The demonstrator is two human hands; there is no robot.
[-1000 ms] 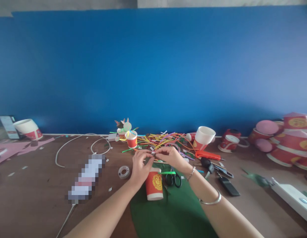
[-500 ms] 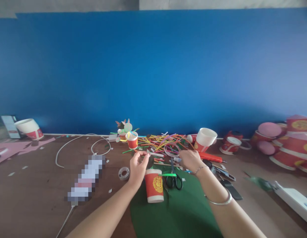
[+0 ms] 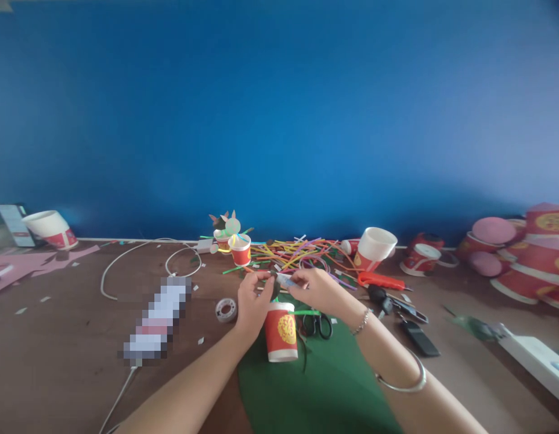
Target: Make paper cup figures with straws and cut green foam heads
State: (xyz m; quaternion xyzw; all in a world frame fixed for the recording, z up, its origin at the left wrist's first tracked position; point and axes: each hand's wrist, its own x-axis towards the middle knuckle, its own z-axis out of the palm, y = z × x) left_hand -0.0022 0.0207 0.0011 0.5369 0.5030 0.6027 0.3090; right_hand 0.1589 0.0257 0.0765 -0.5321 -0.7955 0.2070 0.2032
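Observation:
My left hand (image 3: 256, 299) is closed, thumb and fingers pinching a dark paper piece (image 3: 276, 288) just above a red paper cup (image 3: 281, 334) with a yellow print. Beside it, my right hand (image 3: 309, 286) pinches a small whitish tube (image 3: 285, 280), its end close to the left fingertips. Whether the tube touches the paper is hard to make out. The cup stands on a dark green sheet (image 3: 324, 386), a bright green straw (image 3: 306, 312) sticking out to its right. Behind the straw lie black-handled scissors (image 3: 324, 327), partly covered.
Colourful straws (image 3: 288, 253) are heaped by the blue wall. A tape roll (image 3: 226, 310) and a blurred-out phone (image 3: 157, 319) with a cable lie leftward. On the right are a white-and-red cup (image 3: 374, 247), an orange tool (image 3: 381, 281), keys (image 3: 379, 298) and a glue gun (image 3: 532, 361).
My right hand has moved left from beside the straw heap to my left hand, bringing the whitish tube. My left hand stays above the cup. The view has tilted slightly.

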